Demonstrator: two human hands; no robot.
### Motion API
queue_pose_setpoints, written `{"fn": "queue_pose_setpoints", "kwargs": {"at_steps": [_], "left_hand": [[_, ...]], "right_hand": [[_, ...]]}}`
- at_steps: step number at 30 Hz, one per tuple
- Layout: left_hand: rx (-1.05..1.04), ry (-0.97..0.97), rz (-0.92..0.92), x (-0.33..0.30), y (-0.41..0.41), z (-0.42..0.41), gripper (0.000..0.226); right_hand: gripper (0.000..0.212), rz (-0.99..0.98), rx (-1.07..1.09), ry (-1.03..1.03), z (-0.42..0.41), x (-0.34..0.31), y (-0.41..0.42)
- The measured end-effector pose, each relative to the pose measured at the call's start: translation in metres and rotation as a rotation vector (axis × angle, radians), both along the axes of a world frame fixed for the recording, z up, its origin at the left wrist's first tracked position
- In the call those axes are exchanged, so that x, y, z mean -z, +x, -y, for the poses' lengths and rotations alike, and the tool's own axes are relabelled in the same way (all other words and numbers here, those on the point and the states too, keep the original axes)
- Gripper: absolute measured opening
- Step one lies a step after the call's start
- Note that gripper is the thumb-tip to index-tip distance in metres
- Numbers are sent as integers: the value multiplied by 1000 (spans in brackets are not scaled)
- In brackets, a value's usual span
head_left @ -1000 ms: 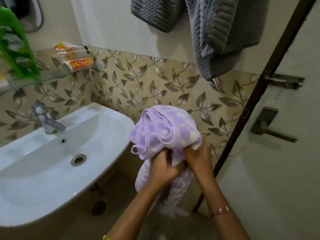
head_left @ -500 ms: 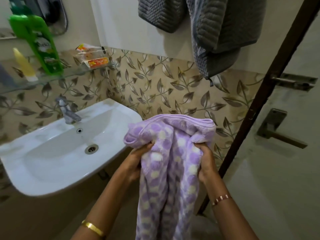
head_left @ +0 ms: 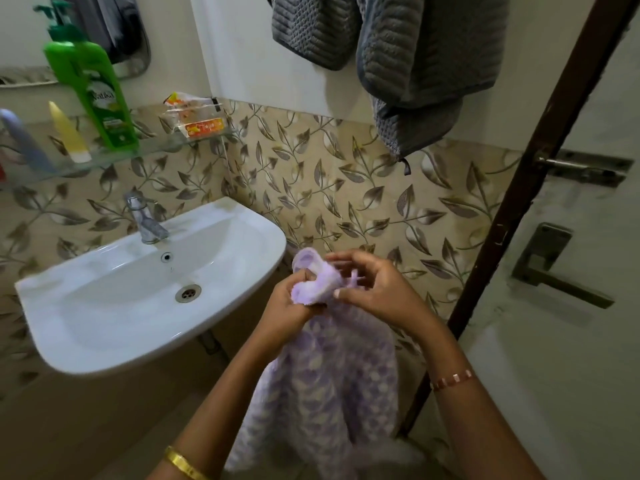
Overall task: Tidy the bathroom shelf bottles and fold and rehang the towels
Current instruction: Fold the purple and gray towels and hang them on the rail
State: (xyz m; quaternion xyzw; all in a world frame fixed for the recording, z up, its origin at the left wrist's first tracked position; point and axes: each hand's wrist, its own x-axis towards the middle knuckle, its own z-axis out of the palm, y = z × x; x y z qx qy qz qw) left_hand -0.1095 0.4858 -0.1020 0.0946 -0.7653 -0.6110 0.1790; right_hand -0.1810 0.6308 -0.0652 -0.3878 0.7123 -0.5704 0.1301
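A purple dotted towel (head_left: 332, 382) hangs down in front of me, bunched at its top end. My left hand (head_left: 287, 306) grips that bunched top from the left. My right hand (head_left: 377, 289) pinches the towel's corner from the right with thumb and curled fingers. Two grey towels (head_left: 415, 53) hang on the wall above. On the glass shelf (head_left: 145, 150) at the left stand a green pump bottle (head_left: 97, 95), a yellow tube (head_left: 69, 133), a pale blue tube (head_left: 24, 140) and a plastic-wrapped packet (head_left: 197, 116).
A white sink (head_left: 104, 313) with a chrome tap (head_left: 145, 220) juts out at the left, close to my left hand. A brown door frame (head_left: 512, 209) and a white door with a lever handle (head_left: 554, 268) stand at the right. A mirror (head_left: 114, 29) hangs above the shelf.
The towel's top, held spread wide between both hands half a second ago, is now gathered into a small bunch, and my hands have come close together lower down.
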Motion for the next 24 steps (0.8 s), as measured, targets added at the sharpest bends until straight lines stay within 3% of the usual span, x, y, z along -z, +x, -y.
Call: {"fn": "queue_pose_setpoints", "kwargs": {"at_steps": [2, 5, 7, 10, 12, 14, 16, 22, 24], "left_hand": [[66, -4, -25, 1, 2, -6, 17], [110, -5, -73, -2, 10, -5, 37], [180, 48, -52, -6, 14, -1, 39], [204, 239, 21, -11, 17, 6, 22], [118, 55, 112, -12, 16, 15, 13], [136, -135, 233, -12, 15, 24, 23], [212, -133, 298, -13, 17, 29, 39], [54, -28, 222, -7, 14, 21, 76], [119, -40, 179, -3, 12, 27, 63]], "right_hand": [[29, -49, 34, 26, 8, 1, 7], [14, -29, 140, -65, 15, 11, 10], [16, -19, 177, -117, 17, 15, 7], [28, 25, 230, -226, 18, 17, 2], [30, 41, 273, -275, 19, 17, 1], [25, 42, 327, -280, 21, 20, 2], [20, 49, 355, -274, 24, 21, 3], [19, 197, 43, -277, 16, 11, 6], [20, 245, 1, -289, 12, 10, 6]]}}
